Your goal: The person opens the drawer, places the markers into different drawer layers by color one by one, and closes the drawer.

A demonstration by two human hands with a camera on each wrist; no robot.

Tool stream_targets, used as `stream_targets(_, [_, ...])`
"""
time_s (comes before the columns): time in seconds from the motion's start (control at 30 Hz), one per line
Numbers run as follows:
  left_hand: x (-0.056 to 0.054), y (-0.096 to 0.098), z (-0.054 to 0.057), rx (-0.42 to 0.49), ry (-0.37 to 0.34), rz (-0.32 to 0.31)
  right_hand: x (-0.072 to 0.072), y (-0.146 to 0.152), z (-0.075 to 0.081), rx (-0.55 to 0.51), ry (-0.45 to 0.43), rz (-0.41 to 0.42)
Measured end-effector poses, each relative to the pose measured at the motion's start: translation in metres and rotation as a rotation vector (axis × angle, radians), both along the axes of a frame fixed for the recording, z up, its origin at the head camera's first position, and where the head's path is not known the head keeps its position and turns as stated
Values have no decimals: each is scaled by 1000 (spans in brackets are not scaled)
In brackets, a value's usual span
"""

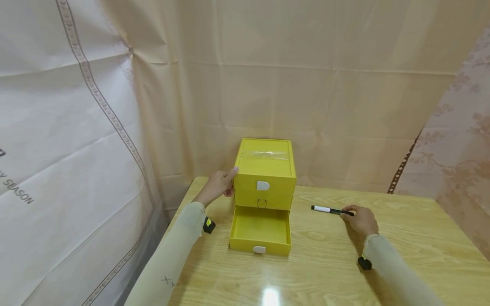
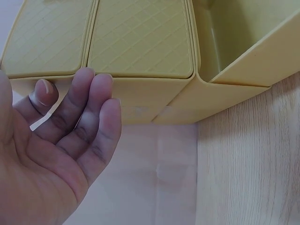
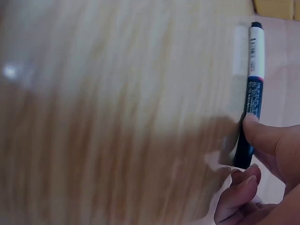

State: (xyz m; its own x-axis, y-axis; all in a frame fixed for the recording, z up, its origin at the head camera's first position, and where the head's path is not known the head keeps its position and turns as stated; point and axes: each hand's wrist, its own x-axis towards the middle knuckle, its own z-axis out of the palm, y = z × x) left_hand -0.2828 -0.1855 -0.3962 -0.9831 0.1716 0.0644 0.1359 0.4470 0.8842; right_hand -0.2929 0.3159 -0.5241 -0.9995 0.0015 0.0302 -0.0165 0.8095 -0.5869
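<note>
A yellow two-drawer box (image 1: 265, 165) stands at the back of the table, its lower drawer (image 1: 260, 227) pulled out with a bare inside. My left hand (image 1: 220, 185) is at the box's left side, thumb by the top edge. In the left wrist view, the fingertips of that left hand (image 2: 61, 140) are right at the box's side wall, fingers loosely bent. Off to the right, my right hand (image 1: 361, 219) pinches the black end of a black-and-white marker (image 1: 321, 208). In the right wrist view, the thumb lies along the dark part of the marker (image 3: 255, 56).
The wooden table (image 1: 321, 263) reaches back to a beige curtain (image 1: 337, 106). A white cloth (image 1: 76, 170) hangs along the left side. Clear tape (image 1: 266, 155) runs across the box top.
</note>
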Motion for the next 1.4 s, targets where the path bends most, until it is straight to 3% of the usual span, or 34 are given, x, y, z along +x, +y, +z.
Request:
stream_targets(0.33, [-1,0,-1,4,3,-2,6,3,7,58,-25,0])
stream_targets(0.6, [0,1,-1,9,0,-2,8,-1,10,113,36,29])
stream_targets(1.03, [0,-1,-1,6,11,-11,10,-1,12,120,-3,37])
stream_targets(1.4, [-2,0,-3,-1,18,-12,19,-2,11,45,-12,50])
